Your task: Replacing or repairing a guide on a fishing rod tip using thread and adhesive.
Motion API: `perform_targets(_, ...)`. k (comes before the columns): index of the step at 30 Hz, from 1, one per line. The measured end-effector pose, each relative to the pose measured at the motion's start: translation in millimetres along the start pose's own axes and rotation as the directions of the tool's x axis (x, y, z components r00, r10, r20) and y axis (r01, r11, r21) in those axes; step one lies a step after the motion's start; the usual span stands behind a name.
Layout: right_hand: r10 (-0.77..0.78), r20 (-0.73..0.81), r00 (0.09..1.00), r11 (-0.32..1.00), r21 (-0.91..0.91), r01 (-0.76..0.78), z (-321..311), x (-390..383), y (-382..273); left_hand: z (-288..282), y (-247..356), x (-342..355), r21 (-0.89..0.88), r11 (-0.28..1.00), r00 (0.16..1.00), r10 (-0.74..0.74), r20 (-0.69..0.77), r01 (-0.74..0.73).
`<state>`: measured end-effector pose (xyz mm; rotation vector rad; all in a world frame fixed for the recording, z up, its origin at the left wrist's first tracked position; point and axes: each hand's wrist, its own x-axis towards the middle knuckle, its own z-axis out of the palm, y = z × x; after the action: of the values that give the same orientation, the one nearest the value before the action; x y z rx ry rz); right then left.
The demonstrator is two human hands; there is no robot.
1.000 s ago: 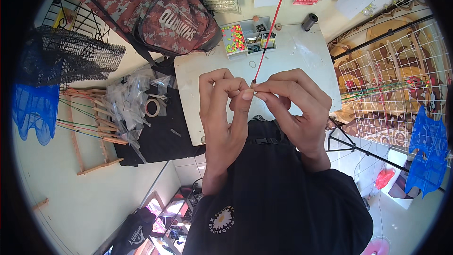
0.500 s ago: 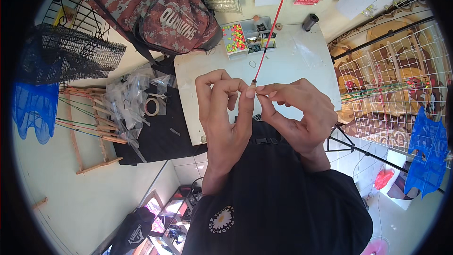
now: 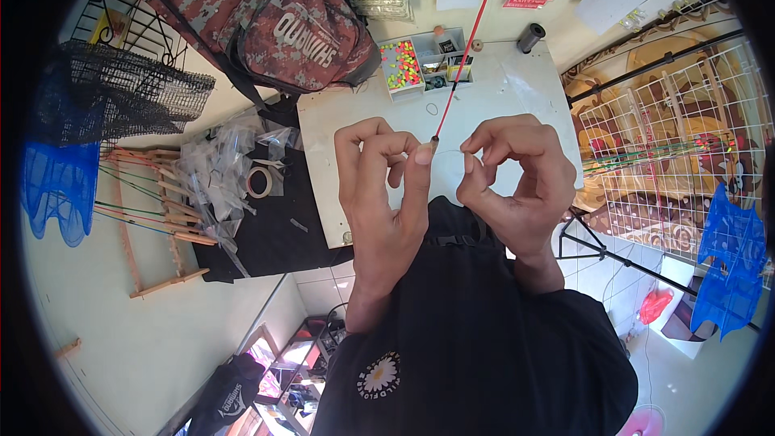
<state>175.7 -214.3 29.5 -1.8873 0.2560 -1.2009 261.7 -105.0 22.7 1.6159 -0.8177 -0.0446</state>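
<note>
My left hand is closed, pinching the dark-tipped lower end of a slim red rod between thumb and forefinger; the rod slants up past the top of the view. To its right my right hand is curled, thumb and forefinger apparently pinching a very fine pale thread that runs toward the rod's end. Both hands hang over the near part of a white tabletop. A small thin loop lies on the table above my left hand.
Compartment tray of bright beads, dark cylinder, camouflage backpack, plastic bags and tape roll on black cloth, wooden racks, blue nets, wire grid at right, tripod below it.
My right hand has drawn away rightward from the rod's end, leaving a gap between the fingertips of both hands. My left hand still grips the rod in about the same place.
</note>
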Motion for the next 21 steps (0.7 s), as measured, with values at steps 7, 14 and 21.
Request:
perform_targets(7, 0.176, 0.059, 0.983, 0.959, 0.216, -0.185, 0.5, -1.3, -0.4, 0.9, 0.0, 2.8, -0.342, 0.938, 0.998, -0.054, 0.041, 0.065)
perform_targets(14, 0.260, 0.114, 0.959, 0.903, 0.322, -0.283, 0.3, -0.6, 0.2, 5.3, -4.1, 2.0, -0.325, 0.944, 0.998, -0.043, 0.047, 0.056)
perform_targets(21, 0.306, -0.019, 0.952, 0.868, 0.415, -0.271, 7.8, 0.4, 1.7, 7.3, -5.4, 0.3, -0.277, 0.958, 0.997, -0.066, 0.045, 0.076)
